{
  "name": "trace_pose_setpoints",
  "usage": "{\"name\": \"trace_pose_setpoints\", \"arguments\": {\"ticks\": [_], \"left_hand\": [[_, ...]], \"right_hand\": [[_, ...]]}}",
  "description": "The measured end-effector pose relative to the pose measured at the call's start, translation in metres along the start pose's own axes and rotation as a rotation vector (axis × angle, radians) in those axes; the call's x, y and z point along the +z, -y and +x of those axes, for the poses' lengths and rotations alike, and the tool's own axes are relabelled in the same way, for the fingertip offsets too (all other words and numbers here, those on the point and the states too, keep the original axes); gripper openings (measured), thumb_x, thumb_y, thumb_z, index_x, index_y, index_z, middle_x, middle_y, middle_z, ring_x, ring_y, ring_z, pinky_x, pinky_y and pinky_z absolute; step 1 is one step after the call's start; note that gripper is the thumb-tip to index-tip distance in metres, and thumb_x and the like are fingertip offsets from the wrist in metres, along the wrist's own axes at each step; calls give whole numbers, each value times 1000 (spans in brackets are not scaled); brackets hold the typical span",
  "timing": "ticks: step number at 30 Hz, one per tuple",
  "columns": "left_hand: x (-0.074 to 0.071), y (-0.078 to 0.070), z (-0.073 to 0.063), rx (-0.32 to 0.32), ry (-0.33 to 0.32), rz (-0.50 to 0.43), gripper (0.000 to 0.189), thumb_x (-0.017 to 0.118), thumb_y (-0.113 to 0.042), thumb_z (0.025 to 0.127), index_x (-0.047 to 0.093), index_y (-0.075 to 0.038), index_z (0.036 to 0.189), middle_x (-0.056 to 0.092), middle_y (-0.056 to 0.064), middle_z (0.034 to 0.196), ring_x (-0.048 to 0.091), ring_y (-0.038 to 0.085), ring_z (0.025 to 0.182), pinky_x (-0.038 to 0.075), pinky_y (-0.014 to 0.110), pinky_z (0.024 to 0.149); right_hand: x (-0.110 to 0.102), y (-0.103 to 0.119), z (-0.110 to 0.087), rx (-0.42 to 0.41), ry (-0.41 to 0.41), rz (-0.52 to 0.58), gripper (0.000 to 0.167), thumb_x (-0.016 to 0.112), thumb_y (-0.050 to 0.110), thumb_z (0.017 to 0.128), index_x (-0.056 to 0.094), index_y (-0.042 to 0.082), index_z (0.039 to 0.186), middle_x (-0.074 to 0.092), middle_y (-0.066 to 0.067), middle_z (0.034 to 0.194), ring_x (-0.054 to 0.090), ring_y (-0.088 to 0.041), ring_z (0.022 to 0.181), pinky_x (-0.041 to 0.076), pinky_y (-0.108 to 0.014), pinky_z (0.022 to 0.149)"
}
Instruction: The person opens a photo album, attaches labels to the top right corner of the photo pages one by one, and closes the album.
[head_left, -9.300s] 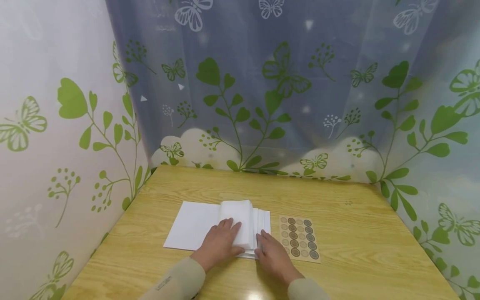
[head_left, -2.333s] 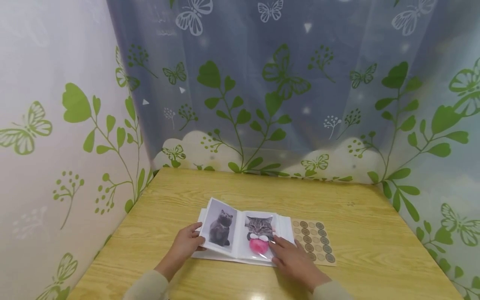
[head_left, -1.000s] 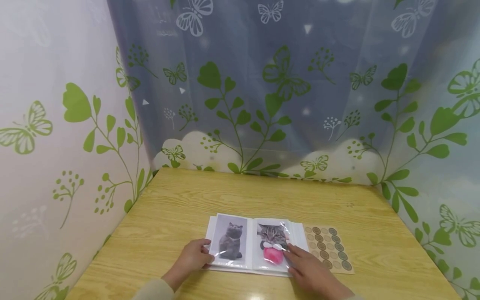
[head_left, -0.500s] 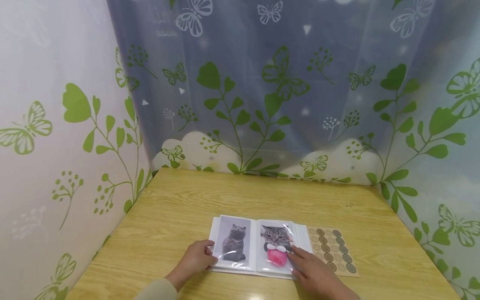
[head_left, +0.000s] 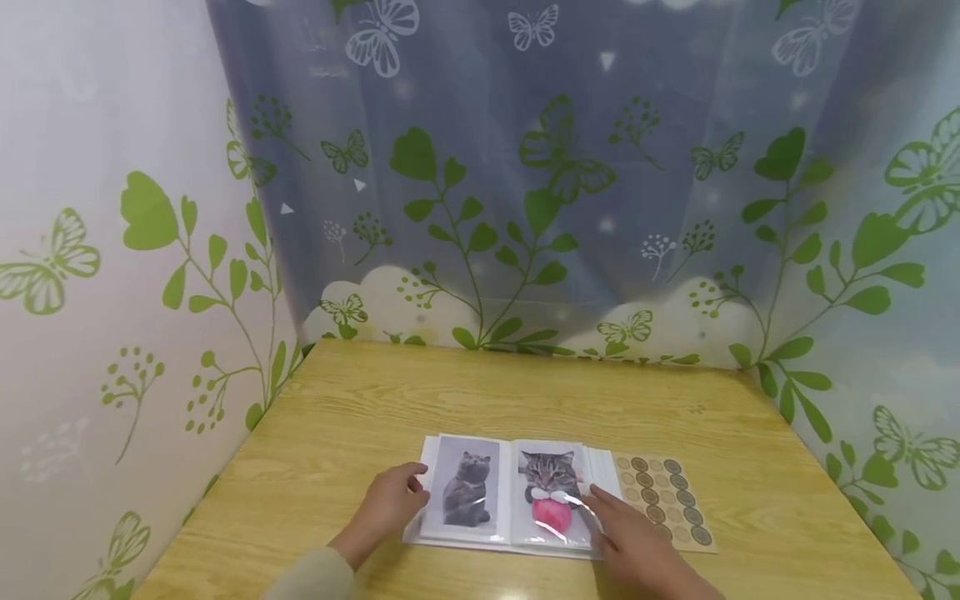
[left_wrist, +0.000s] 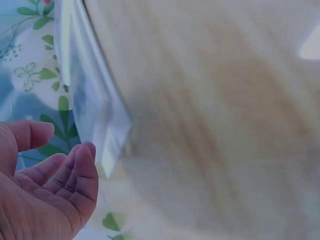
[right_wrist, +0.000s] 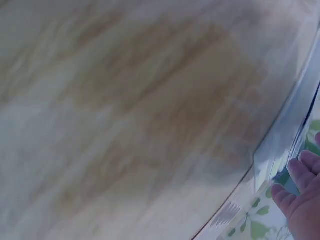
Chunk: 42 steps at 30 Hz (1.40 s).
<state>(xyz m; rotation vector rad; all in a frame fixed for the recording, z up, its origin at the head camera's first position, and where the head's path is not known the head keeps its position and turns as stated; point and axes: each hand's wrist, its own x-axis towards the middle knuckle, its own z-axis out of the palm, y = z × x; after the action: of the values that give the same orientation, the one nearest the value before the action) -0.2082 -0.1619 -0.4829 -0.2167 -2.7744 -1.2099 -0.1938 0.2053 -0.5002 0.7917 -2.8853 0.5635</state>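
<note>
A small white photo album (head_left: pixel 507 492) lies spread on the table in the head view. Its left page carries a photo of a grey cat (head_left: pixel 467 487), its right page one of a tabby cat (head_left: pixel 551 475) above a pink shape. At the album's left edge is my left hand (head_left: pixel 387 504). The left wrist view has its loosely bent fingers (left_wrist: pixel 86 167) and thumb apart, nothing between them, beside the album's corner (left_wrist: pixel 115 135). My right hand (head_left: pixel 633 537) reaches to the right page's edge with relaxed fingers, seen beside the album (right_wrist: pixel 280 145) in the right wrist view.
A brown sheet of round stickers (head_left: pixel 670 500) lies right of the album, partly behind my right hand. The wooden table (head_left: pixel 480 392) ends at a patterned curtain (head_left: pixel 480 208) at the back, with more patterned cloth on both sides.
Plain white pages have given way to the cat photos, and the album and sticker sheet sit further right. In the last half second my left hand lets go of the left page edge.
</note>
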Motion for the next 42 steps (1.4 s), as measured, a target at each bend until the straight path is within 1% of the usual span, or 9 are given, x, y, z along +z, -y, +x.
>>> {"name": "trace_pose_setpoints", "arguments": {"ticks": [9, 15, 18, 21, 25, 28, 33, 37, 42], "left_hand": [[8, -27, 23, 38, 25, 33, 38, 68, -10, 87, 63, 7, 121, 69, 13, 92, 65, 26, 80, 55, 41, 71], [25, -55, 39, 52, 61, 72, 46, 66, -14, 88, 58, 8, 128, 67, 23, 108, 64, 39, 99, 52, 52, 87], [41, -68, 48, 64, 94, 83, 50, 66, -19, 91, 55, 8, 132, 64, 25, 119, 61, 41, 111, 47, 53, 97], [58, -84, 55, 80, 133, 87, 54, 66, -23, 93, 53, 7, 135, 59, 25, 129, 55, 41, 121, 42, 53, 104], [82, -109, 59, 89, 172, 107, 56, 69, -27, 92, 53, 4, 137, 57, 23, 133, 53, 39, 124, 42, 51, 105], [102, -126, 61, 120, 191, 167, 57, 70, -30, 91, 55, 1, 136, 60, 20, 130, 56, 36, 121, 46, 49, 102], [136, -144, 61, 231, 195, 320, 57, 71, -40, 89, 60, -2, 131, 65, 14, 119, 62, 29, 110, 52, 41, 93], [160, -154, 61, 315, 158, 428, 54, 71, -45, 87, 65, -6, 124, 68, 9, 112, 63, 22, 104, 52, 35, 89], [192, -160, 62, 330, 103, 520, 49, 71, -52, 85, 69, -14, 114, 67, 2, 107, 60, 18, 105, 49, 39, 93]], "right_hand": [[-22, -33, 0, 193, -80, 29, 40, 61, 10, 96, 57, -8, 131, 48, -32, 140, 51, -48, 124, 42, -61, 100], [-38, -61, -2, 391, -18, 116, 52, 50, 19, 102, 41, -15, 140, 39, -40, 142, 39, -57, 129, 34, -67, 103], [-40, -74, -3, 456, -5, 116, 55, 47, 20, 103, 36, -17, 141, 39, -41, 141, 36, -58, 130, 31, -67, 105], [-42, -83, -3, 475, -24, 102, 53, 48, 19, 102, 39, -19, 138, 43, -42, 136, 38, -59, 127, 32, -67, 105], [-42, -90, -3, 472, -37, 76, 55, 50, 19, 101, 40, -24, 134, 44, -44, 133, 40, -59, 125, 34, -67, 104], [-42, -93, -2, 491, -20, 66, 58, 49, 21, 101, 37, -26, 133, 42, -46, 133, 40, -60, 125, 33, -67, 104], [-43, -96, -3, 528, 13, 69, 62, 49, 24, 102, 34, -26, 135, 39, -46, 135, 38, -60, 126, 33, -67, 104], [-43, -98, -3, 556, 28, 46, 63, 49, 26, 102, 36, -26, 134, 40, -46, 134, 39, -60, 125, 34, -66, 104], [-44, -99, -6, 578, 23, 47, 62, 49, 26, 101, 38, -27, 132, 41, -46, 132, 40, -60, 124, 34, -66, 104]]}}
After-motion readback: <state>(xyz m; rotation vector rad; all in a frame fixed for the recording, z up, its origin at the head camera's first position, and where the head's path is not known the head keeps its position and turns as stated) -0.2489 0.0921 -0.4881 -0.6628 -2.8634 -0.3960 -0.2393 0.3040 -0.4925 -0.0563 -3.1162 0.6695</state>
